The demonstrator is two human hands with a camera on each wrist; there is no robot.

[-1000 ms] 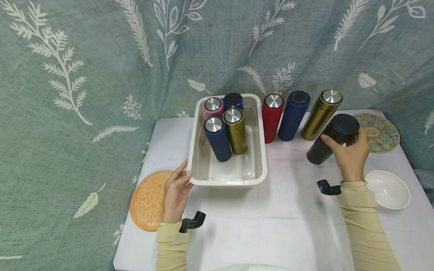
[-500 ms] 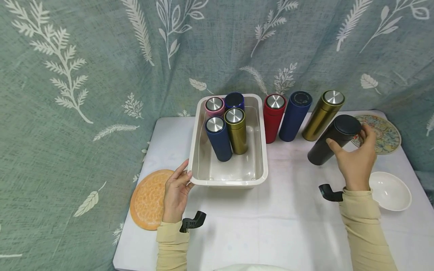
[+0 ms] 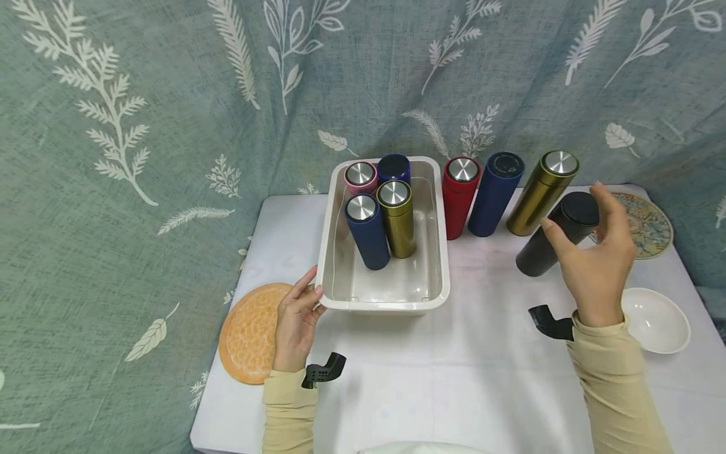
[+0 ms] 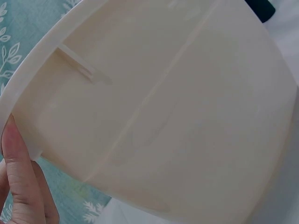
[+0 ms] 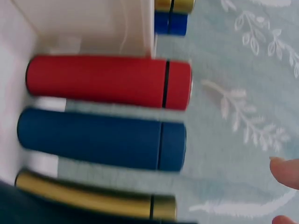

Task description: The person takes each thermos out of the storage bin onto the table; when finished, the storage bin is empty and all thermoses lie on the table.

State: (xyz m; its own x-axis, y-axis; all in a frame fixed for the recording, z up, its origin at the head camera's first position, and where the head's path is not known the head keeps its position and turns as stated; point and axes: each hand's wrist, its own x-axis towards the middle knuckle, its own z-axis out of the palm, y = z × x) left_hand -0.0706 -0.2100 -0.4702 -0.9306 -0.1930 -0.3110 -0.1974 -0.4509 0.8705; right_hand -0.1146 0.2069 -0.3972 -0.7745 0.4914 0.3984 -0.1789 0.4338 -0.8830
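My left hand pinches the near left corner of a white plastic basin, thumb at the rim; in the left wrist view a fingertip meets the rim of the basin. Inside stand a pink flask, a shiny dark blue flask, a gold flask and a matte blue flask. My right hand is spread at a black flask, thumb overlapping its near side and fingers raised beyond its lid. The black flask stands upright on the table.
A red flask, a blue flask and a gold flask stand right of the basin. A patterned round mat and white bowl lie right. An orange round mat lies left, a curtain behind.
My right hand has let go of the black flask: its fingers have spread and moved off the lid. The left hand keeps its place on the basin.
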